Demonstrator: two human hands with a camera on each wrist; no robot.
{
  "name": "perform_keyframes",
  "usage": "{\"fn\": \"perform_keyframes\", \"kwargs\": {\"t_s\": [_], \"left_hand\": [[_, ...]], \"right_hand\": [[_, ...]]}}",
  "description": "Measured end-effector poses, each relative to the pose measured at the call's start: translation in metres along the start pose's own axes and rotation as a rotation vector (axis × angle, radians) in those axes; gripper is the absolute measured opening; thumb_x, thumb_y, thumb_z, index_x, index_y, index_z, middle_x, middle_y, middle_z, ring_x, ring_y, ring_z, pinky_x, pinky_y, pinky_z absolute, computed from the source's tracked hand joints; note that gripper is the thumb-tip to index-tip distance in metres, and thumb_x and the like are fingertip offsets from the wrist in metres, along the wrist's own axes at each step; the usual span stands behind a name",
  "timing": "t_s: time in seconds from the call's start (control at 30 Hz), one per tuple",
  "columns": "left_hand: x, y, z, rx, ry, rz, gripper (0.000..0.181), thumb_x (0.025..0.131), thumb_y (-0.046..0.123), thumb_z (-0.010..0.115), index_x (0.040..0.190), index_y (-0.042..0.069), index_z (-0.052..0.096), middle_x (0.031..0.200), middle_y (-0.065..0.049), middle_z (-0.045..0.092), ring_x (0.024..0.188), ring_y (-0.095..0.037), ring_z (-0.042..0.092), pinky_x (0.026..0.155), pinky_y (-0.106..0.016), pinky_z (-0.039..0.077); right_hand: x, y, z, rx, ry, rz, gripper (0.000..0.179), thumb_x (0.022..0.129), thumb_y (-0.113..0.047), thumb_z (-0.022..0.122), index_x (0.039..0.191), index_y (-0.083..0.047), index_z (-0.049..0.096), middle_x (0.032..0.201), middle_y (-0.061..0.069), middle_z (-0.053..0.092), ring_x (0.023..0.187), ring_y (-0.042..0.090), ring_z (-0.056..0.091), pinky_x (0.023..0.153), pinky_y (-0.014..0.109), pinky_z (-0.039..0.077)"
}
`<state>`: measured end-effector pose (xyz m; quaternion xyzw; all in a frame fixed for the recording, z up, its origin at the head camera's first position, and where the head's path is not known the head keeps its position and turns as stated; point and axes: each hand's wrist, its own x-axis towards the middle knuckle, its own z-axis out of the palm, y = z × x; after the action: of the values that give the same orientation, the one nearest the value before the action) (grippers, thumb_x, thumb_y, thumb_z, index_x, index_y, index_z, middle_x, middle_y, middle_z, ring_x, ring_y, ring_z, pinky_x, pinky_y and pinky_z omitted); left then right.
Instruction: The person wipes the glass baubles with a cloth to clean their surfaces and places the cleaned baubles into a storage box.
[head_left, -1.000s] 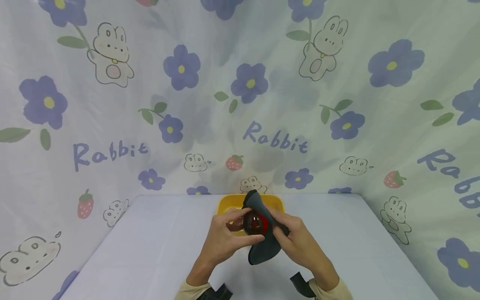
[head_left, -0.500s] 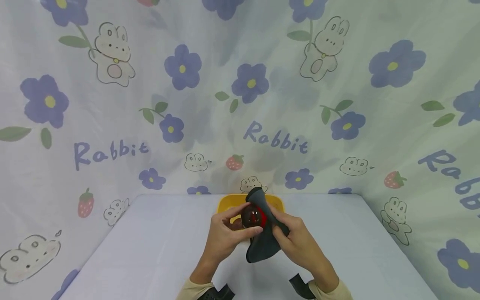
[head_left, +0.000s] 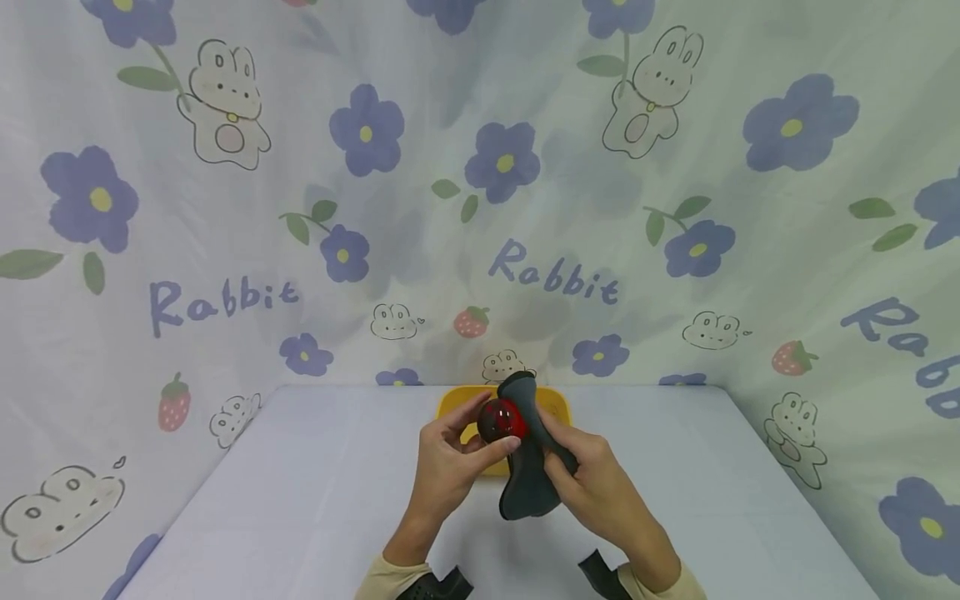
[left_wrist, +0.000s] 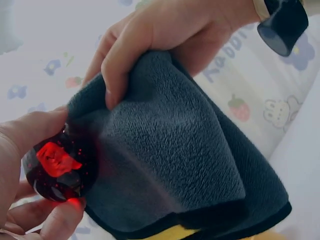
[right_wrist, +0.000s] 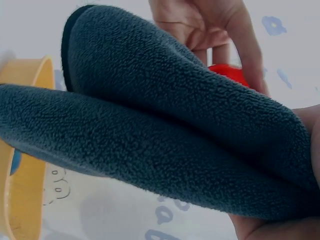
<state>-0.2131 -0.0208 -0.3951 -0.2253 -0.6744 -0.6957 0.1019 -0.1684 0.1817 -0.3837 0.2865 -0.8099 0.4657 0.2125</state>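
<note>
My left hand (head_left: 444, 471) grips a glossy dark ball (head_left: 497, 421) between thumb and fingers. In the left wrist view the ball (left_wrist: 60, 167) looks see-through, with a bright red patch inside. My right hand (head_left: 600, 479) pinches a dark grey-blue plush cloth (head_left: 531, 487) with black edging. The cloth lies against the ball's right side, folded, its lower part hanging free. In the right wrist view the folded cloth (right_wrist: 150, 125) hides most of the ball; a red bit of the ball (right_wrist: 229, 72) shows above its edge.
A yellow bin (head_left: 557, 403) stands on the white table (head_left: 337, 500) behind the hands. Something blue (right_wrist: 16, 161) shows inside it in the right wrist view. A curtain (head_left: 420, 192) printed with rabbits and flowers hangs behind the table.
My left hand has raised the ball a little and moved it slightly left, its red side still against the cloth. The cloth has lifted slightly; my right hand has stayed nearly in place.
</note>
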Motion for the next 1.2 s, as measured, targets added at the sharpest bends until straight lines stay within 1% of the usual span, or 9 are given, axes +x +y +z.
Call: {"fn": "perform_keyframes", "kwargs": {"t_s": [0.1,0.23,0.43,0.6,0.67,0.8,1.0,1.1,1.2], "left_hand": [[0.0,0.001,0.0,0.015,0.001,-0.004,0.065,0.081,0.013,0.089,0.14,0.005,0.063,0.13,-0.011,0.071,0.115,-0.019,0.071,0.091,-0.033,0.063],[0.0,0.002,-0.002,0.054,-0.007,-0.012,0.059,0.08,0.016,0.09,0.134,0.01,0.068,0.126,-0.01,0.073,0.113,-0.022,0.07,0.09,-0.032,0.063],[0.001,0.001,-0.004,0.144,-0.026,-0.036,0.053,0.078,0.023,0.092,0.127,0.017,0.073,0.117,-0.007,0.075,0.101,-0.021,0.069,0.084,-0.024,0.063],[0.001,0.0,-0.006,0.206,-0.03,-0.06,0.053,0.076,0.024,0.094,0.125,0.019,0.074,0.111,-0.005,0.077,0.096,-0.02,0.068,0.079,-0.023,0.062],[0.001,0.001,-0.006,0.215,-0.036,-0.068,0.052,0.075,0.023,0.094,0.124,0.019,0.075,0.11,-0.004,0.077,0.095,-0.019,0.069,0.077,-0.025,0.063],[0.0,0.003,-0.006,0.224,-0.059,-0.067,0.052,0.074,0.022,0.094,0.123,0.018,0.076,0.109,-0.003,0.078,0.096,-0.017,0.071,0.078,-0.026,0.064],[-0.002,0.006,-0.008,0.232,-0.108,-0.035,0.055,0.074,0.021,0.095,0.125,0.02,0.076,0.115,0.001,0.079,0.097,-0.013,0.075,0.084,-0.025,0.064],[-0.003,0.006,-0.009,0.238,-0.148,0.01,0.055,0.075,0.022,0.094,0.127,0.02,0.075,0.116,0.0,0.079,0.095,-0.013,0.077,0.085,-0.026,0.064],[-0.004,0.006,-0.01,0.242,-0.187,0.06,0.053,0.077,0.024,0.093,0.126,0.021,0.074,0.113,-0.001,0.079,0.091,-0.013,0.076,0.083,-0.028,0.065]], "right_hand": [[-0.001,-0.003,0.0,-0.022,0.0,0.0,0.058,0.093,0.012,0.056,0.149,0.001,0.052,0.131,0.017,0.071,0.091,0.011,0.071,0.077,0.024,0.064],[-0.002,-0.006,0.0,-0.056,-0.005,-0.011,0.057,0.092,0.013,0.058,0.148,0.003,0.052,0.136,0.018,0.069,0.102,0.017,0.075,0.084,0.029,0.064],[-0.002,-0.009,0.001,-0.093,0.006,-0.032,0.057,0.09,0.013,0.059,0.147,0.003,0.054,0.141,0.02,0.065,0.099,0.014,0.073,0.081,0.024,0.064],[-0.002,-0.009,0.002,-0.115,0.016,-0.054,0.058,0.09,0.014,0.059,0.146,0.001,0.055,0.145,0.019,0.061,0.111,0.019,0.071,0.087,0.032,0.064],[-0.002,-0.008,0.003,-0.122,0.017,-0.06,0.058,0.09,0.014,0.059,0.146,0.0,0.056,0.146,0.018,0.061,0.117,0.023,0.07,0.09,0.036,0.064],[-0.003,-0.006,0.004,-0.137,0.023,-0.092,0.059,0.089,0.016,0.058,0.145,-0.003,0.058,0.147,0.018,0.06,0.128,0.032,0.066,0.095,0.041,0.061],[-0.002,-0.001,0.005,-0.17,0.018,-0.146,0.059,0.089,0.016,0.059,0.144,-0.003,0.059,0.146,0.018,0.061,0.132,0.035,0.063,0.099,0.044,0.058],[-0.002,0.001,0.004,-0.186,0.0,-0.157,0.06,0.089,0.015,0.06,0.146,-0.004,0.058,0.147,0.017,0.061,0.131,0.035,0.063,0.099,0.044,0.058],[-0.001,0.004,0.002,-0.176,-0.017,-0.157,0.06,0.09,0.015,0.06,0.147,-0.005,0.057,0.147,0.017,0.061,0.129,0.035,0.065,0.098,0.044,0.059]]}}
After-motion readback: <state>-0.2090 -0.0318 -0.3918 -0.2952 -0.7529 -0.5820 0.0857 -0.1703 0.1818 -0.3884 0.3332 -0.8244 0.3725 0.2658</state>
